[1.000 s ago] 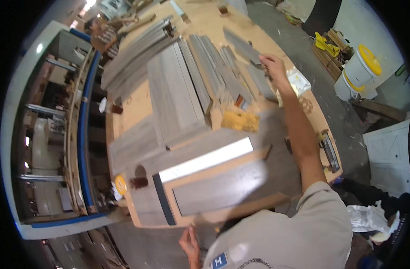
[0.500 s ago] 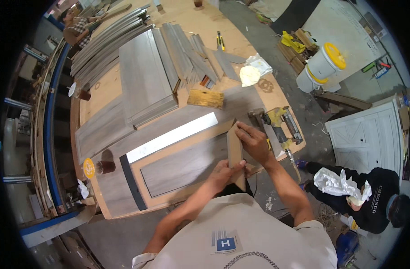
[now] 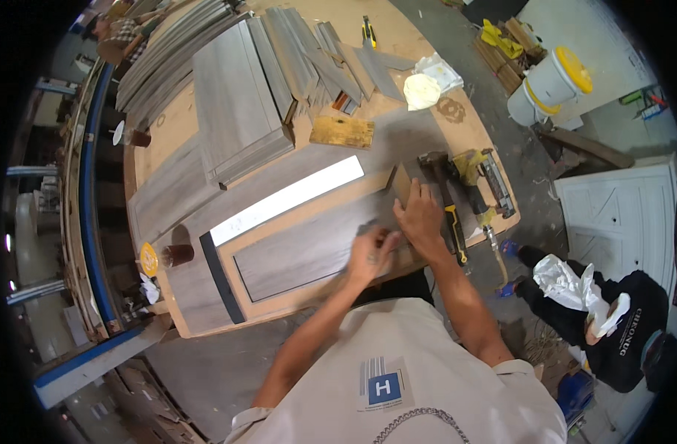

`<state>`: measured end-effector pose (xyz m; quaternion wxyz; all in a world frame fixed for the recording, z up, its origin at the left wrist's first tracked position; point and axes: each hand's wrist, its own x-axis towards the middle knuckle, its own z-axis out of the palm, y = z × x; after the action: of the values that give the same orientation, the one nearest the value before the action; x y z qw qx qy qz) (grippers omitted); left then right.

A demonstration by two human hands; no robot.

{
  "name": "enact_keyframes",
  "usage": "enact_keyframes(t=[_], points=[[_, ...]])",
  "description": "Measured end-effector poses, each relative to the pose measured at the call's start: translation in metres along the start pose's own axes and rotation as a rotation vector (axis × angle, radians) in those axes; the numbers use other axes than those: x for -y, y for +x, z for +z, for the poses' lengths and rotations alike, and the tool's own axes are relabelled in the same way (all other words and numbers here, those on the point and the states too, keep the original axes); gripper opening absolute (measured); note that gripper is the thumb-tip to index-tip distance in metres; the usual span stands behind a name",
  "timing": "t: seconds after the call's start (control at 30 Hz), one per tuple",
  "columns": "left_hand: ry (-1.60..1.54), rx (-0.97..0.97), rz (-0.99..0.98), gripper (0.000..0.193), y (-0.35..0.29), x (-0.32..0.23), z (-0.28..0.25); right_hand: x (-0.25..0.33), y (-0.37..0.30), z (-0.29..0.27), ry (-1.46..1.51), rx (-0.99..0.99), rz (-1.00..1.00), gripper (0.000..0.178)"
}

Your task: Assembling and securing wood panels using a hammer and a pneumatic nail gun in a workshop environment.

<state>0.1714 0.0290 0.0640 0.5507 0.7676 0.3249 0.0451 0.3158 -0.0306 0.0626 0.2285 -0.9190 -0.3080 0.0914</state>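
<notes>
My right hand rests on the near end of a short brown wood strip, holding it against the right end of a grey panel set in a brown frame on the workbench. Just to its left, my left hand is on the panel's near right corner. Its fingers are curled and blurred, and I cannot see whether they hold anything. A white strip lies along the panel's far side, and a black strip crosses its left end.
A hammer and a yellow nail gun lie right of my hands. Stacked grey boards, a yellow block and a brown cup share the bench. A white bucket stands beyond. A person in black sits on the floor at the right.
My right hand came back from the far boards with the short strip and set it at the panel's right end. My left hand came up from below the bench onto the panel.
</notes>
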Motion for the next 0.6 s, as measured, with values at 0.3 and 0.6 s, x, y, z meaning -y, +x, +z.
enact_keyframes(t=[0.3,0.6], points=[[0.768,-0.072,0.652,0.031,0.014,0.075,-0.093,0.007,-0.011,0.026,-0.051,-0.025,0.015,0.061],[0.789,-0.039,0.741,0.040,0.028,0.089,-0.099,0.015,-0.021,0.037,0.029,-0.132,0.044,0.066]])
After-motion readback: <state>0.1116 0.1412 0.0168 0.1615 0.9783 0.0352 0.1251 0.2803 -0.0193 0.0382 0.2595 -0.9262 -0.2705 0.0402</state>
